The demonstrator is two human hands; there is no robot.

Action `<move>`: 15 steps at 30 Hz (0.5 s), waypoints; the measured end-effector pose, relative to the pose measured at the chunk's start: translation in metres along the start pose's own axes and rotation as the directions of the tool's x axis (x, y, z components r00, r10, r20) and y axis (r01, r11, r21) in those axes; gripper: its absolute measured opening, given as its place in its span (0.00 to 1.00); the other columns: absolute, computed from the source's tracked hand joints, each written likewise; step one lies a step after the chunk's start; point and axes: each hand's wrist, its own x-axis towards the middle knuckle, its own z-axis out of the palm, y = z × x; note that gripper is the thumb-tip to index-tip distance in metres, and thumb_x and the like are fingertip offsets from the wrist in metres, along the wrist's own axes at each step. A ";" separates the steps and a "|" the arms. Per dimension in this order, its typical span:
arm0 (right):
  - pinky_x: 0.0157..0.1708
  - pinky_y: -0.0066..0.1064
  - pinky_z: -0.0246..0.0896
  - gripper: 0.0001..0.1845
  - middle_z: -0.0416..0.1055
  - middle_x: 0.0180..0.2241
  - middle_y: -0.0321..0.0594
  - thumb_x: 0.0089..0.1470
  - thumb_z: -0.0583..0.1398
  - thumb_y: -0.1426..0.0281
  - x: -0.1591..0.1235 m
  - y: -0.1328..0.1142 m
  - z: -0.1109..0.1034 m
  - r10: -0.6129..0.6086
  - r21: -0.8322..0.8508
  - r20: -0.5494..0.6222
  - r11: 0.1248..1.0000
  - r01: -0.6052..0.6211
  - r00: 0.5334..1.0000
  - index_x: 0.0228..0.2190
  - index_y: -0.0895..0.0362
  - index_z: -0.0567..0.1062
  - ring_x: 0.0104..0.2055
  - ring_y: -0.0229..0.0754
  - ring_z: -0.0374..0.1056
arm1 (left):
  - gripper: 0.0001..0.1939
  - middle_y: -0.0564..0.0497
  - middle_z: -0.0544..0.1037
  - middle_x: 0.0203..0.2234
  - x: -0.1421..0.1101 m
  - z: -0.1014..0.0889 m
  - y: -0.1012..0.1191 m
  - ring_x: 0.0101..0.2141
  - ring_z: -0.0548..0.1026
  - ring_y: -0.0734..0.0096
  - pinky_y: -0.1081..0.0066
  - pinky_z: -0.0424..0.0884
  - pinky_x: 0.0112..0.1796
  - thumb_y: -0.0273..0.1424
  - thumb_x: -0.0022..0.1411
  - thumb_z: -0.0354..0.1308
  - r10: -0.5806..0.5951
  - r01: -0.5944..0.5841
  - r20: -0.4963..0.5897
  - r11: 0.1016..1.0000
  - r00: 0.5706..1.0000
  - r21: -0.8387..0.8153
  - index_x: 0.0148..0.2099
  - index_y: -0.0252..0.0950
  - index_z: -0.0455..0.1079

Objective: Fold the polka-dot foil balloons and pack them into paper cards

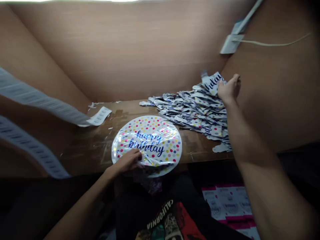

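"What do the hands have?"

"The left hand [127,161] is curled over the lower edge of a round foil balloon [155,135], its grip closed on the foil. Blue script on the balloon reads "happy birthday" among colored dots."

"And the right?"

"The right hand [229,89] reaches over the far end of a heap of printed foil pieces [195,111], touching the top piece. I cannot tell whether that grip holds it."

"Where is the balloon?"

"It lies at the near edge of a wooden counter [85,155], just beside the heap. A blurred white strip [37,96] crosses in from the left."
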 end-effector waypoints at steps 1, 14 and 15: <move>0.44 0.40 0.60 0.09 0.77 0.37 0.47 0.63 0.62 0.64 -0.028 -0.004 0.017 -0.010 -0.068 -0.040 0.998 0.007 0.999 0.38 0.56 0.78 0.46 0.49 0.73 | 0.14 0.46 0.75 0.37 0.003 0.001 -0.006 0.39 0.72 0.62 0.69 0.66 0.41 0.44 0.65 0.58 -0.006 0.007 0.009 0.999 1.000 -0.036 0.38 0.38 0.73; 0.57 0.51 0.54 0.27 0.66 0.61 0.58 0.59 0.67 0.62 -0.336 -0.105 0.151 -0.315 -0.079 0.805 0.784 0.616 0.503 0.57 0.56 0.73 0.62 0.62 0.59 | 0.22 0.54 0.68 0.17 0.027 -0.006 -0.018 0.22 0.61 0.72 0.72 0.54 0.26 0.45 0.64 0.57 -0.242 0.210 -0.047 0.911 0.969 -0.355 0.23 0.35 0.68; 0.57 0.51 0.54 0.26 0.66 0.61 0.58 0.60 0.66 0.61 -0.339 -0.106 0.154 -0.334 -0.082 0.792 0.770 0.632 0.510 0.57 0.56 0.73 0.63 0.62 0.59 | 0.22 0.54 0.69 0.17 0.029 -0.007 -0.019 0.22 0.61 0.72 0.72 0.55 0.26 0.45 0.64 0.57 -0.252 0.216 -0.053 0.905 0.966 -0.365 0.23 0.35 0.68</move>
